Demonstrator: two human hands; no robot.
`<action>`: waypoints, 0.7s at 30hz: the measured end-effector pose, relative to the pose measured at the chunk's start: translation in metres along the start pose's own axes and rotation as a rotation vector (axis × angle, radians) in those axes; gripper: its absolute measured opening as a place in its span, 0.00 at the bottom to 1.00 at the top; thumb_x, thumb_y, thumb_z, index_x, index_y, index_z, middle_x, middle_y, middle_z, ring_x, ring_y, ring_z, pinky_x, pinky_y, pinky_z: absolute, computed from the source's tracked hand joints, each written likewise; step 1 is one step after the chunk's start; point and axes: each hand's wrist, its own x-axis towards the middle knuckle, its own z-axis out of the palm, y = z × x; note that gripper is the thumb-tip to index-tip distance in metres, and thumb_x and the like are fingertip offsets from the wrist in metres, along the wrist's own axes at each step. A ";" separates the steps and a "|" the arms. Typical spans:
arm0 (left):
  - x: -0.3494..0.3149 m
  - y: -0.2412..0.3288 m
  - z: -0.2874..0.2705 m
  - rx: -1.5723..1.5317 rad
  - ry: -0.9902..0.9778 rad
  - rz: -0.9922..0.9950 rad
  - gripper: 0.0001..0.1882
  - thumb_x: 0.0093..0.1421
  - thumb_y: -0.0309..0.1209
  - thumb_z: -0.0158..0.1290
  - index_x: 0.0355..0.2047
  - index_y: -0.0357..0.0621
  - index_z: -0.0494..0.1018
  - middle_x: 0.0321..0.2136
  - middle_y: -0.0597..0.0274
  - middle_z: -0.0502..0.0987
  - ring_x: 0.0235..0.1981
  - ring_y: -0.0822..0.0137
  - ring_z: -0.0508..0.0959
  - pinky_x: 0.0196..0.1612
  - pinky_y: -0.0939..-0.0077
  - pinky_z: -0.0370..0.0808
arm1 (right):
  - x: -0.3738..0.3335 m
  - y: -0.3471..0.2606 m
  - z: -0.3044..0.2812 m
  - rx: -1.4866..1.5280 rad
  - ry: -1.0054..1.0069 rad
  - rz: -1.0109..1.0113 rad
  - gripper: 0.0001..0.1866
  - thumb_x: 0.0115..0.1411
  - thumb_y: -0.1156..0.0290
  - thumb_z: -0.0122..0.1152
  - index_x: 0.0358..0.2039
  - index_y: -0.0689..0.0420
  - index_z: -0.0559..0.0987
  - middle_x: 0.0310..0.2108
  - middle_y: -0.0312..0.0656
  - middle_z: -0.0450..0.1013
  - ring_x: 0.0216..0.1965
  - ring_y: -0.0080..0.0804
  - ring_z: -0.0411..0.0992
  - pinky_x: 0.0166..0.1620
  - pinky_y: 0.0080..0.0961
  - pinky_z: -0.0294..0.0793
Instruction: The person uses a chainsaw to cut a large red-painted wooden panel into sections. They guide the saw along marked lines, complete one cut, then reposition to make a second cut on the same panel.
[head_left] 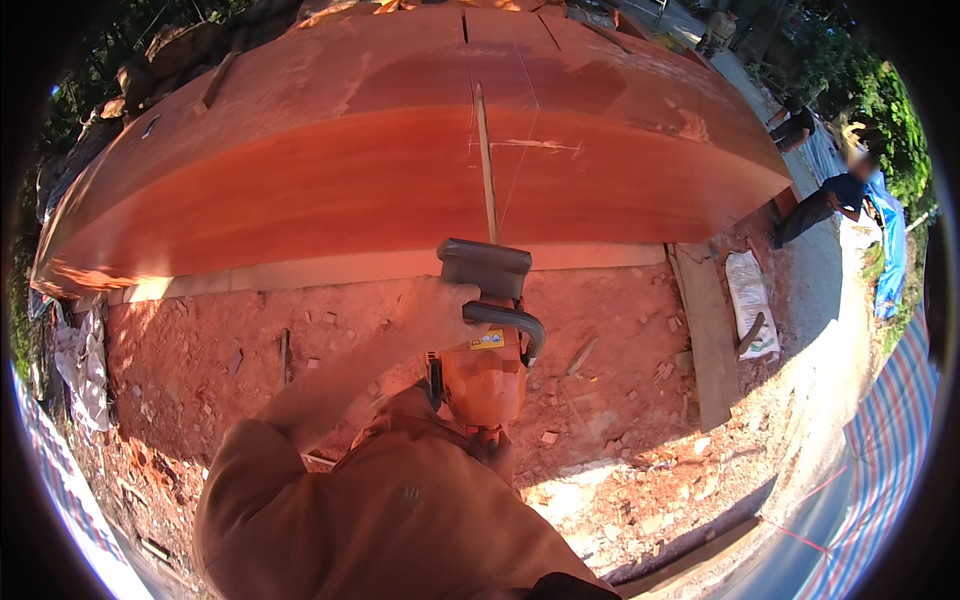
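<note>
While the left grip [438, 303] wraps round the front handle [517, 320] of an orange chainsaw [485, 385], the right grip is hidden, its state beyond telling; the blade [487, 175] points forward across a huge reddish block [620, 185]; reddish ground [235, 345] lies nearer.

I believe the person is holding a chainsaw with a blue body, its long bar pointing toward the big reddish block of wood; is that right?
Not quite: the head view shows that the chainsaw has an orange body, not a blue one. Its long bar does point toward the big reddish block of wood.
</note>
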 end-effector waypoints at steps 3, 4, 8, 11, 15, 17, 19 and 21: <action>0.003 -0.002 -0.005 0.037 -0.021 -0.001 0.15 0.46 0.41 0.68 0.19 0.44 0.78 0.16 0.55 0.77 0.19 0.50 0.80 0.25 0.58 0.78 | -0.002 -0.008 0.002 0.004 0.037 -0.019 0.26 0.59 0.55 0.68 0.41 0.69 0.78 0.29 0.56 0.79 0.35 0.34 0.78 0.37 0.40 0.74; 0.005 -0.004 -0.006 0.032 -0.018 0.000 0.15 0.46 0.41 0.68 0.19 0.44 0.78 0.16 0.55 0.77 0.19 0.51 0.80 0.25 0.58 0.78 | 0.000 -0.010 0.003 0.036 0.040 -0.034 0.26 0.59 0.54 0.68 0.41 0.69 0.78 0.29 0.57 0.79 0.35 0.35 0.79 0.37 0.40 0.74; 0.013 -0.010 -0.005 0.042 -0.041 0.007 0.15 0.46 0.41 0.67 0.19 0.44 0.78 0.17 0.55 0.79 0.20 0.51 0.81 0.25 0.59 0.79 | 0.008 -0.014 0.007 0.111 0.079 -0.111 0.26 0.58 0.52 0.70 0.39 0.68 0.79 0.28 0.59 0.79 0.33 0.40 0.81 0.35 0.41 0.74; 0.019 -0.014 -0.004 0.007 -0.021 0.014 0.15 0.47 0.41 0.67 0.19 0.44 0.78 0.18 0.54 0.80 0.20 0.50 0.81 0.26 0.59 0.80 | 0.014 -0.017 0.004 -0.047 0.016 -0.056 0.20 0.62 0.61 0.67 0.49 0.63 0.80 0.34 0.49 0.82 0.39 0.30 0.80 0.40 0.34 0.77; 0.023 -0.017 -0.003 -0.018 -0.021 0.023 0.14 0.47 0.41 0.67 0.19 0.44 0.78 0.17 0.54 0.79 0.20 0.51 0.81 0.27 0.59 0.80 | 0.018 -0.017 0.001 -0.041 0.012 -0.085 0.21 0.62 0.60 0.67 0.49 0.64 0.80 0.34 0.51 0.82 0.38 0.33 0.81 0.39 0.36 0.77; 0.025 -0.018 -0.003 0.011 -0.051 -0.009 0.14 0.47 0.41 0.67 0.19 0.44 0.78 0.17 0.54 0.78 0.20 0.51 0.81 0.26 0.59 0.80 | 0.020 -0.014 0.001 -0.077 0.007 -0.059 0.22 0.62 0.59 0.67 0.48 0.64 0.80 0.33 0.53 0.82 0.38 0.34 0.81 0.39 0.37 0.77; 0.025 -0.019 -0.002 0.018 -0.049 -0.006 0.14 0.47 0.40 0.67 0.19 0.44 0.77 0.17 0.54 0.78 0.19 0.51 0.81 0.26 0.60 0.80 | 0.022 -0.008 0.004 0.017 0.025 -0.084 0.24 0.59 0.55 0.70 0.42 0.65 0.80 0.27 0.52 0.80 0.32 0.34 0.79 0.34 0.39 0.74; 0.025 -0.021 -0.001 0.014 -0.044 -0.008 0.14 0.47 0.40 0.67 0.19 0.44 0.77 0.16 0.55 0.78 0.19 0.52 0.81 0.26 0.60 0.80 | 0.025 -0.001 0.006 0.047 0.044 -0.098 0.25 0.58 0.53 0.71 0.39 0.66 0.80 0.24 0.50 0.78 0.29 0.32 0.78 0.33 0.39 0.73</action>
